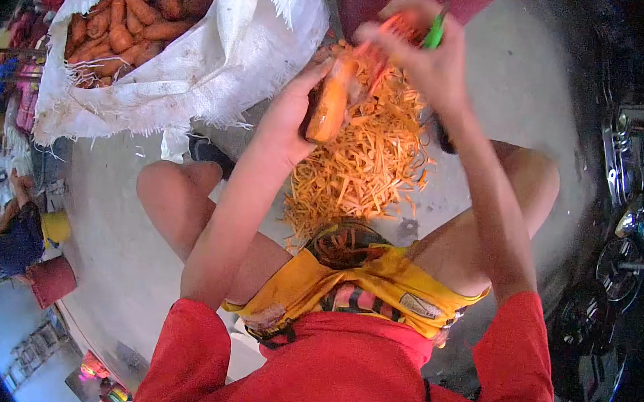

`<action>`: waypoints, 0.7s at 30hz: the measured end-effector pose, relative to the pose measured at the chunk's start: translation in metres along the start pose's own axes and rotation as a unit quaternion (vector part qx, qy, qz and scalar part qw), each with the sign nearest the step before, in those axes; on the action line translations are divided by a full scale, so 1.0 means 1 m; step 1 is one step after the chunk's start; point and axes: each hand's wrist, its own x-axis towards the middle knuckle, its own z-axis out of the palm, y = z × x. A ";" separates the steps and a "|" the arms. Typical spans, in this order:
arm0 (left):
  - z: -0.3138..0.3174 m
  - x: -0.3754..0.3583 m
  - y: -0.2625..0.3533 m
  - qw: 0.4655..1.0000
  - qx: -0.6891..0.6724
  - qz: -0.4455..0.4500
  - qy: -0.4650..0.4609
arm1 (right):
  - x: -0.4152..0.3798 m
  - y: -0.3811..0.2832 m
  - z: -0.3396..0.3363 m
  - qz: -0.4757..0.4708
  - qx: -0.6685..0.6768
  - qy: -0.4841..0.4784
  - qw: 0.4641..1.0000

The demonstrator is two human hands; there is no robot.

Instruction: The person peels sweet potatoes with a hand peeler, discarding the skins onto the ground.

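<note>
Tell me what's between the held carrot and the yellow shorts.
A heap of orange peelings, then something dark by the shorts, in the head view.

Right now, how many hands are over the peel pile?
2. Left hand, at the pile's left edge, gripping an orange carrot; right hand, upper right, with a green-handled tool. No others seen over the peel pile.
</note>
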 end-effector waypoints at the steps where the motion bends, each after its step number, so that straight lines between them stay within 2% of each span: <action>1: 0.011 -0.003 0.000 1.000 0.001 0.003 -0.001 | -0.011 -0.019 0.006 -0.052 0.004 -0.061 0.997; 2: 0.031 -0.009 0.000 0.998 0.004 0.018 0.052 | -0.019 -0.034 0.010 -0.103 0.014 -0.107 0.989; 3: 0.044 -0.013 -0.001 0.994 0.008 0.030 0.106 | -0.017 -0.029 0.011 -0.102 0.014 -0.105 0.989; 5: 0.042 -0.013 -0.005 0.991 0.023 0.023 0.132 | -0.015 -0.010 0.012 -0.025 0.055 -0.107 0.992; 7: 0.032 -0.003 0.000 0.994 -0.022 0.029 0.107 | -0.012 -0.005 0.014 -0.025 0.046 -0.096 0.994; 8: 0.015 0.008 0.000 0.998 -0.021 0.031 0.052 | -0.013 -0.006 0.019 -0.017 0.064 -0.089 0.994; 11: 0.026 0.001 0.010 0.999 -0.011 0.014 0.052 | -0.013 -0.014 0.023 -0.027 0.071 -0.088 0.993; 13: 0.039 -0.006 0.011 0.996 -0.039 -0.004 0.074 | -0.017 -0.019 0.025 -0.029 0.129 -0.096 0.987; 15: 0.050 -0.012 0.006 0.996 -0.005 0.028 0.082 | -0.017 -0.016 0.020 -0.042 0.115 -0.094 0.988; 17: 0.042 -0.005 0.005 0.997 -0.023 0.000 0.072 | -0.008 0.000 0.016 -0.054 0.058 -0.039 0.996; 18: 0.037 -0.003 0.004 0.997 -0.040 -0.025 0.061 | 0.002 0.007 0.007 0.005 0.034 0.006 0.999; 19: 0.035 -0.006 0.003 0.997 -0.040 -0.025 0.061 | 0.009 0.004 -0.005 0.005 0.034 0.007 0.999; 21: 0.033 -0.008 0.000 0.997 -0.044 -0.046 0.037 | 0.024 -0.001 -0.025 0.090 0.013 0.018 0.996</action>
